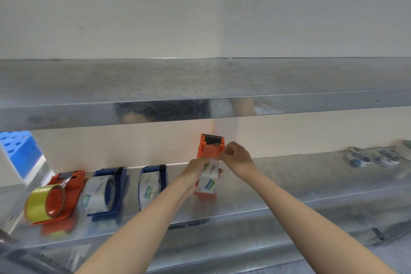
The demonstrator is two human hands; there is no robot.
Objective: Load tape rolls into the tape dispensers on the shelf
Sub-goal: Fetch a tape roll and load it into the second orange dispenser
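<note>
On the shiny steel shelf [289,184], a left hand [196,170] is gripping the clear printed tape roll [208,182] in an orange plastic dispenser [202,147] while the right hand [238,158] is apparently pinching its loose end.

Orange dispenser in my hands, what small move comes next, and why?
Probably draw the tape's free end up to the serrated blade: the left hand holds the tape roll in the orange dispenser, and the right hand seems to pinch tape just below the blade.

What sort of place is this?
Probably a storeroom or workshop: galvanised metal shelving against a bare wall, a row of tape dispensers, loose tape rolls at the right.
</note>
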